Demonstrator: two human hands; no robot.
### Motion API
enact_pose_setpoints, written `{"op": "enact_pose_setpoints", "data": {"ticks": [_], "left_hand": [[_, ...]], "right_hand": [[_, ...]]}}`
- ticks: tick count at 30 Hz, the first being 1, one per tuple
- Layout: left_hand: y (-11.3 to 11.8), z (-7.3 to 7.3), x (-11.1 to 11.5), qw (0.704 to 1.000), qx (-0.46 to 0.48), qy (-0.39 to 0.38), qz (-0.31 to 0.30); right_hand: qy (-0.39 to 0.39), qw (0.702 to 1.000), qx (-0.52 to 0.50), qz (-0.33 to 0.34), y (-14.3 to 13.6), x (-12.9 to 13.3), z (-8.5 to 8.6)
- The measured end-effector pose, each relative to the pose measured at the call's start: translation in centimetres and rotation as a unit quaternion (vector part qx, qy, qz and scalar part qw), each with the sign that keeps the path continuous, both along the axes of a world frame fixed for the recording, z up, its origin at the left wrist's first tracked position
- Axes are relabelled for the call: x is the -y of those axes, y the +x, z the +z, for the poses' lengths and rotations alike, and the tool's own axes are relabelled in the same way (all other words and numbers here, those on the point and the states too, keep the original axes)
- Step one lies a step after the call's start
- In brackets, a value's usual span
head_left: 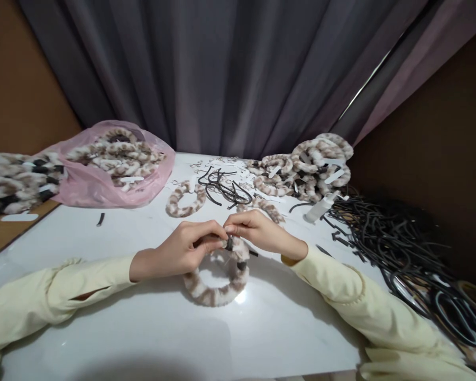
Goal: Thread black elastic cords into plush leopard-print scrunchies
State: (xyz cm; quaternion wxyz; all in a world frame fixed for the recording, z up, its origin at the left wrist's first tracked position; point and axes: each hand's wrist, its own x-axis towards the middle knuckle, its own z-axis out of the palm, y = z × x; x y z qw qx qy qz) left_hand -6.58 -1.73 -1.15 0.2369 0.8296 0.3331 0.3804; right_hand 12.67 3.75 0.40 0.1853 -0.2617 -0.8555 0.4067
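A furry ring [216, 296], white with brown patches, lies on the white table in front of me, with dark bands at its upper right. My left hand [190, 244] pinches the dark joint at the ring's top, thumb and index finger pressed together. From the other side, the fingers of my right hand [256, 230] close on the same joint, fingertips touching those of my left. My fingers partly hide what lies between them. A short dark tube end shows under my right hand. Behind my hands lies another furry ring [186, 199].
A pink plastic bag [150, 188] full of furry rings stands at the back left. More furry rings [321, 159] are heaped at the back right. Black tubes [226, 190] lie mid-table, and a large tangle of black tubes [381, 238] covers the right side beside a white pump bottle [319, 209].
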Motion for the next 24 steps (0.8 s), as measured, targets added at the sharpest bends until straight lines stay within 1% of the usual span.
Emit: {"op": "enact_pose_setpoints", "data": {"ticks": [4, 6, 8, 10, 12, 13, 14, 16, 18, 19, 22, 24], "left_hand": [[-0.2, -0.5, -0.1, 0.998, -0.012, 0.066, 0.007], [-0.2, -0.6, -0.2, 0.997, -0.017, 0.077, 0.010], [-0.2, -0.7, -0.3, 0.996, -0.020, 0.088, -0.002], [-0.1, -0.8, -0.4, 0.996, -0.023, 0.089, -0.012], [0.1, -1.0, -0.7, 0.998, -0.038, 0.052, -0.009], [0.2, -1.2, -0.9, 0.999, -0.050, 0.015, 0.001], [0.3, -1.4, -1.2, 0.998, -0.061, -0.031, 0.013], [0.6, -1.9, -1.9, 0.988, -0.058, -0.136, 0.042], [0.9, -2.3, -2.9, 0.970, -0.004, -0.236, 0.064], [1.1, -2.5, -3.5, 0.958, 0.036, -0.274, 0.070], [2.0, -2.7, -5.6, 0.923, 0.116, -0.358, 0.080], [2.6, -2.7, -7.1, 0.910, 0.128, -0.386, 0.079]], "right_hand": [[-0.106, 0.994, 0.003, -0.006, -0.3, -0.1, -0.3], [-0.152, 0.988, 0.012, -0.007, -0.3, -0.3, -0.5], [-0.186, 0.982, 0.017, -0.001, -0.1, -0.5, -0.7], [-0.206, 0.978, 0.021, 0.007, 0.0, -0.8, -1.1], [-0.209, 0.977, 0.041, 0.013, 0.0, -1.1, -1.5], [-0.192, 0.980, 0.061, 0.006, 0.0, -1.2, -1.6], [-0.154, 0.985, 0.080, -0.014, 0.0, -1.2, -1.8], [-0.030, 0.991, 0.107, -0.073, -0.1, -1.2, -1.8], [0.102, 0.982, 0.103, -0.118, 0.0, -1.0, -1.6], [0.151, 0.975, 0.096, -0.128, 0.1, -0.9, -1.5], [0.239, 0.956, 0.099, -0.136, 1.0, -0.2, -1.5], [0.273, 0.944, 0.122, -0.139, 2.0, 0.4, -2.0]]}}
